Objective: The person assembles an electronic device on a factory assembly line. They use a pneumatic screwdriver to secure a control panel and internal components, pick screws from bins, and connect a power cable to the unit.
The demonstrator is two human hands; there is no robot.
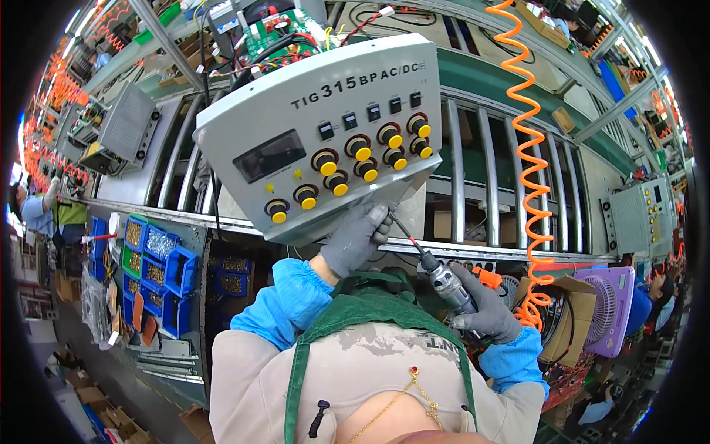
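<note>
Between eleven and twelve o'clock, the grey control panel point(322, 142) tilts over the roller conveyor point(488, 177), its lower edge within reach. Toward four, the right hand point(484, 307) wraps the powered screwdriver point(447, 283), presumably steadying it; near centre, the left hand's point(351, 240) bunched fingers meet the bit tip point(393, 214), probably guiding it; their hold cannot be told.

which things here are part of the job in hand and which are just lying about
In the job, it seems:
grey knobbed panel
power screwdriver, held in the right hand
left hand, close to the driver bit

Apparently just around:
purple fan
cardboard box
grey machine, far right
blue bins, possibly supplies
</note>
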